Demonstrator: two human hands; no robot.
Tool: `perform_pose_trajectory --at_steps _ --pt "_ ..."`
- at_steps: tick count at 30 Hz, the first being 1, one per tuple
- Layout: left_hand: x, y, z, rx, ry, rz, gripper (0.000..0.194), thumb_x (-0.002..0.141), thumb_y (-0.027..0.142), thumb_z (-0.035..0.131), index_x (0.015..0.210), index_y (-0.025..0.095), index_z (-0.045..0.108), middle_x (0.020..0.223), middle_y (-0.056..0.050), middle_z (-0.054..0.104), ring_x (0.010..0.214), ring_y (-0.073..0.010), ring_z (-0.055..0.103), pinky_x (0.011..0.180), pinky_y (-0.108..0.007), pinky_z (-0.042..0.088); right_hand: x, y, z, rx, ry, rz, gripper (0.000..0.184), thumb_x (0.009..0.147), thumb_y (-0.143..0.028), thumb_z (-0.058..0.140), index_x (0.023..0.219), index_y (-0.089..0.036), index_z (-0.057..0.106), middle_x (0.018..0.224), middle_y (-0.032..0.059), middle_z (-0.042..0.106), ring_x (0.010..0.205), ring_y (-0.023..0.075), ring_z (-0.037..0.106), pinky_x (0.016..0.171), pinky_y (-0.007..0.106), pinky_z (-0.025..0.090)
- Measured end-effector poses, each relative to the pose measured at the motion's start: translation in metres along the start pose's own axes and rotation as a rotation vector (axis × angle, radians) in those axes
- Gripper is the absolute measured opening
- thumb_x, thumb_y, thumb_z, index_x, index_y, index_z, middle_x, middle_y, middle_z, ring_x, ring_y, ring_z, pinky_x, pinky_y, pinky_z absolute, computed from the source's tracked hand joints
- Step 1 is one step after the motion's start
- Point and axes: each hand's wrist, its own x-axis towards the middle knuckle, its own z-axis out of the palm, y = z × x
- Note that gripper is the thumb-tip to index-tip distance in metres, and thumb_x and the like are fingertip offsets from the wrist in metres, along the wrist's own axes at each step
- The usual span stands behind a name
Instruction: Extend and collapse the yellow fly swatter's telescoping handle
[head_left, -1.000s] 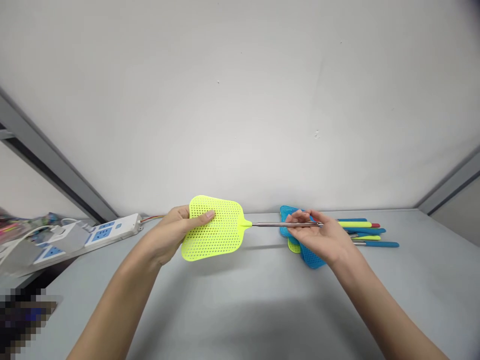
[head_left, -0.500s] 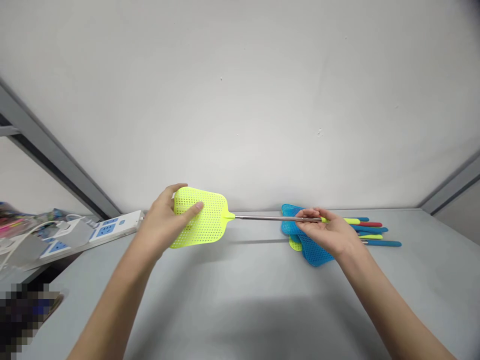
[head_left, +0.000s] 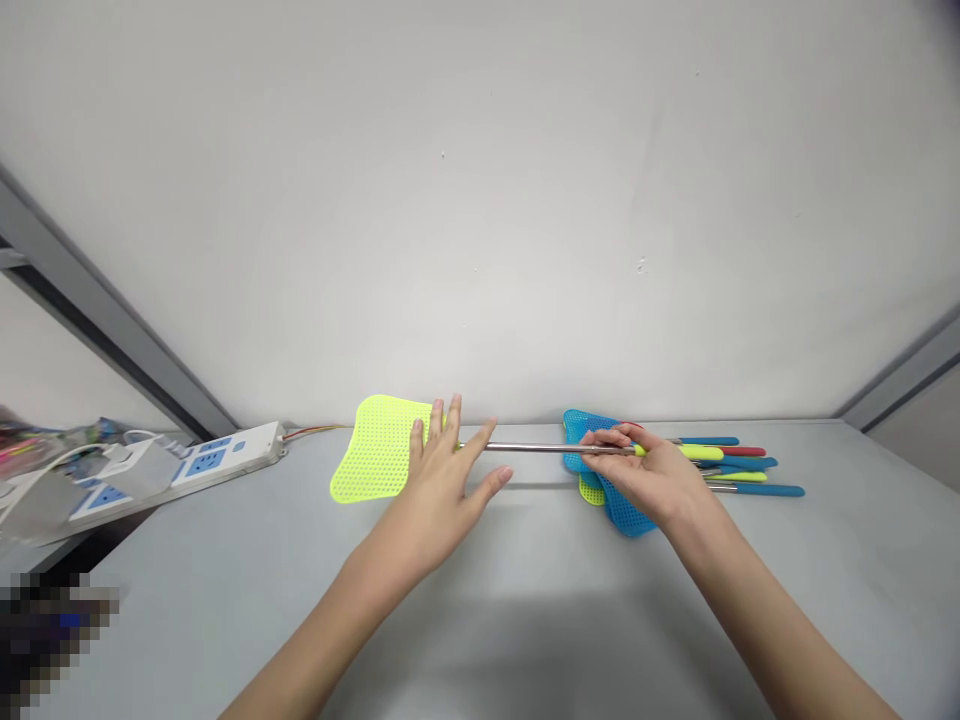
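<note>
A yellow-green fly swatter [head_left: 375,447] with a perforated head and a thin metal rod is held level above the table, its head to the left. My right hand [head_left: 637,465] is closed around the rod near its yellow-green grip. Over the neck of the swatter, my left hand [head_left: 442,480] is open with its fingers spread, hiding the right part of the head; whether it touches the swatter I cannot tell. Behind and beneath my right hand lies a pile of fly swatters with blue heads [head_left: 626,505] and blue, red and yellow-green handles [head_left: 769,490].
A white power strip [head_left: 247,450] with plugged-in adapters and cables lies at the left. The grey table [head_left: 525,620] meets a pale wall [head_left: 480,200] behind, with grey frame posts [head_left: 105,300] at both sides. A pixelated patch covers the lower left corner.
My left hand has let go of the swatter's head, opened and moved right to its neck. My right hand still holds the rod, and the swatter has dropped slightly.
</note>
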Motion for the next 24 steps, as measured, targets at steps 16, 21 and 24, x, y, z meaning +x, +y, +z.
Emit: perform_pose_trajectory --at_steps 16,21,24 --pt "-0.003 0.010 -0.014 -0.316 -0.089 0.141 0.032 0.082 0.021 0.028 0.105 0.030 0.047 0.101 0.006 0.057 0.090 -0.0127 0.051 0.078 -0.025 0.038 0.004 0.005 -0.002 -0.154 -0.072 0.039 0.019 0.062 -0.006 0.043 0.064 -0.018 0.028 0.053 -0.0076 0.026 0.043 0.0039 0.031 0.067 0.036 0.044" --pt "-0.003 0.011 -0.022 -0.356 -0.117 0.137 0.029 0.081 0.027 0.030 0.101 0.029 0.051 0.096 0.004 0.058 0.083 -0.0126 0.053 0.072 -0.024 0.040 0.002 0.008 -0.005 -0.122 -0.040 0.041 0.013 0.063 -0.011 0.038 0.065 -0.019 0.028 0.053 -0.0063 0.029 0.044 0.0061 0.035 0.060 0.037 0.044" --pt "-0.004 0.012 -0.025 -0.367 -0.147 0.130 0.028 0.080 0.032 0.033 0.098 0.028 0.053 0.093 0.003 0.059 0.079 -0.0128 0.053 0.067 -0.023 0.040 0.002 0.007 -0.006 -0.106 -0.029 0.055 0.009 0.066 -0.015 0.033 0.066 -0.019 0.025 0.053 -0.0052 0.030 0.043 0.0079 0.037 0.050 0.032 0.042"
